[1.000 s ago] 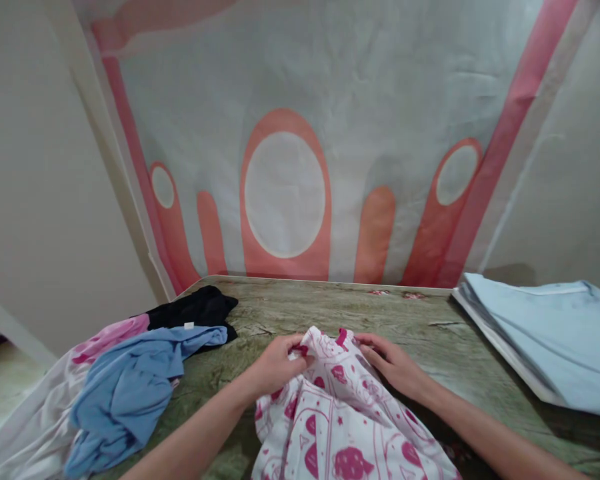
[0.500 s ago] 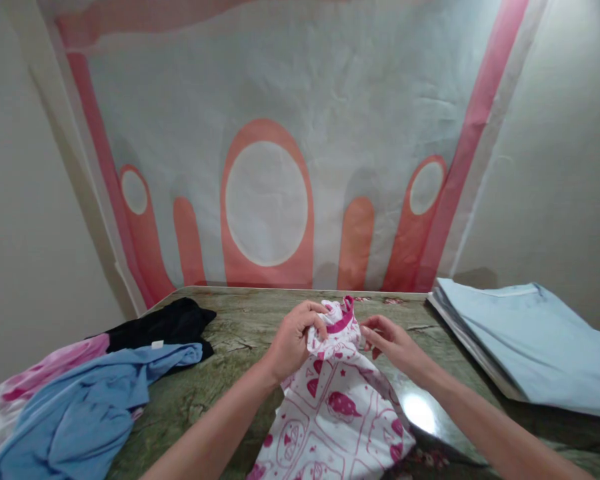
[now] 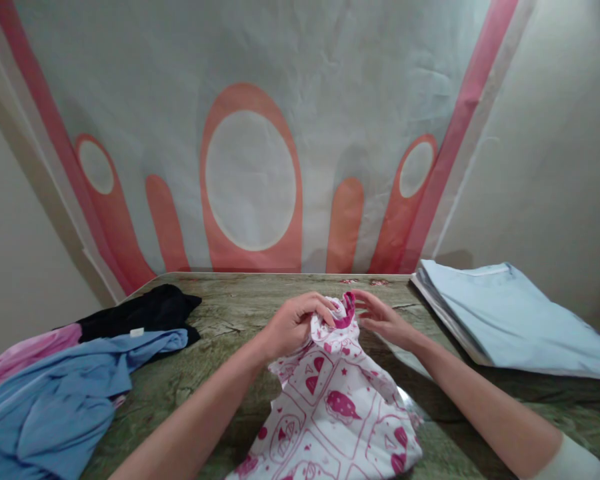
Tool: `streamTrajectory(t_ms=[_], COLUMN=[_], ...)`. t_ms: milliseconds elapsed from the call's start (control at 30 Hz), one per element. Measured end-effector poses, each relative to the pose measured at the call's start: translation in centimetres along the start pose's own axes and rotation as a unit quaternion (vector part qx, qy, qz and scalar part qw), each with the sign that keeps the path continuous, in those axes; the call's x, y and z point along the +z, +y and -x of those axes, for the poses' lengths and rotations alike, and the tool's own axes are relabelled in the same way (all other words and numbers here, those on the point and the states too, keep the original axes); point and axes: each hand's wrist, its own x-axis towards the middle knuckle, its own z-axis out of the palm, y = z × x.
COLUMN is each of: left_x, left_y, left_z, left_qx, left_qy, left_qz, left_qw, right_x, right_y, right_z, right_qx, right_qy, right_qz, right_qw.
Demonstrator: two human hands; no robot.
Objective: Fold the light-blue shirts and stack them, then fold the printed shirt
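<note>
A white shirt [image 3: 350, 427] with a magenta print lies in front of me, its upper part gathered and lifted off the table. My left hand [image 3: 300, 323] grips the bunched cloth just left of the magenta neckband, thumb and fingers closed on it. On the other side of the collar is my right hand [image 3: 383, 320], its fingers stretched out and parted. Those fingertips come close to the neckband's right edge; whether they touch it I cannot tell. The shirt's lower end runs out of view at the bottom.
Left on the wood-patterned table [image 3: 230, 303] lie loose clothes: a black garment [image 3: 145, 310], a pink one [image 3: 35, 350] and a blue one [image 3: 65, 407]. A flat stack of folded clothes, light blue on top [image 3: 515, 317], sits at the right. Behind stands a wall with a printed sheet [image 3: 320, 100].
My right hand's fingers have straightened and spread near the collar. My left hand keeps its hold on the shirt. The whole view has shifted slightly.
</note>
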Motion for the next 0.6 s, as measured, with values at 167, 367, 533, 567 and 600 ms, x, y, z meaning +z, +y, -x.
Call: streamTrajectory(t_ms=[167, 367, 533, 567, 600], left_x=[-0.9, -0.2, 0.4, 0.3, 0.2], left_y=[0.6, 2.5, 4.1, 4.1, 4.1], left_z=[0.1, 0.2, 0.3, 0.3, 0.3], left_qx=[-0.021, -0.024, -0.022, -0.023, -0.025], left_qy=[0.022, -0.023, -0.084, -0.081, -0.073], left_qz=[0.019, 0.046, 0.068, 0.068, 0.066], left_qw=[0.999, 0.998, 0.994, 0.994, 0.995], right_x=[0.9, 1.3, 0.9, 0.8, 0.7], right_y=[-0.6, -1.0, -4.1, -4.9, -5.5], right_z=[0.1, -0.3, -0.1, 0.0, 0.1], right_qx=[-0.008, -0.027, -0.078, -0.085, -0.092], right_qy=[-0.026, 0.050, 0.025, 0.004, -0.014], right_qz=[0.054, 0.105, 0.129, 0.130, 0.128], right_qw=[0.998, 0.993, 0.988, 0.988, 0.987])
